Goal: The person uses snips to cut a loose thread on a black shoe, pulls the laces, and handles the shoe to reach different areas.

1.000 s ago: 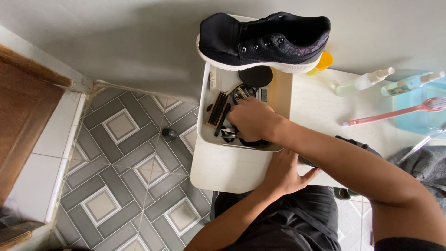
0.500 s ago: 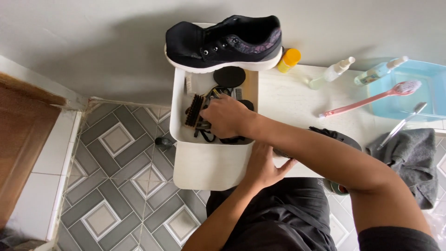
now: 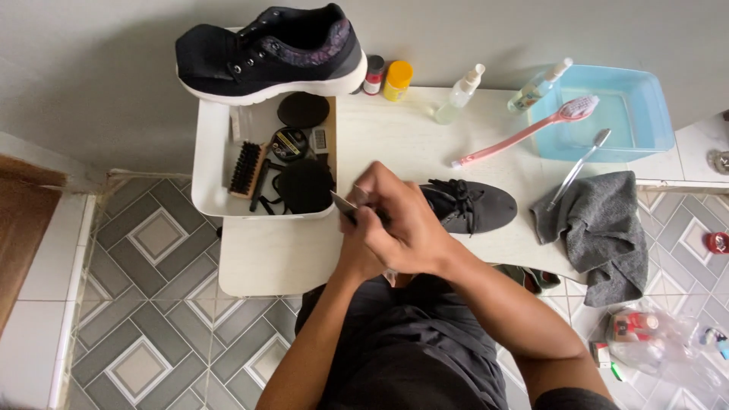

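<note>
Here, both hands' fingers pinching a small, flat silvery object, right hand covering left hand.

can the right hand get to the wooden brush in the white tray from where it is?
Probably yes. The right hand is just right of the white tray, and the wooden brush lies uncovered in it, but the hand already pinches a small tool.

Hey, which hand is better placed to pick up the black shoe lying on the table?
Probably right. The right hand overlaps the black shoe; the left hand sits behind it, toward the tray.
</note>
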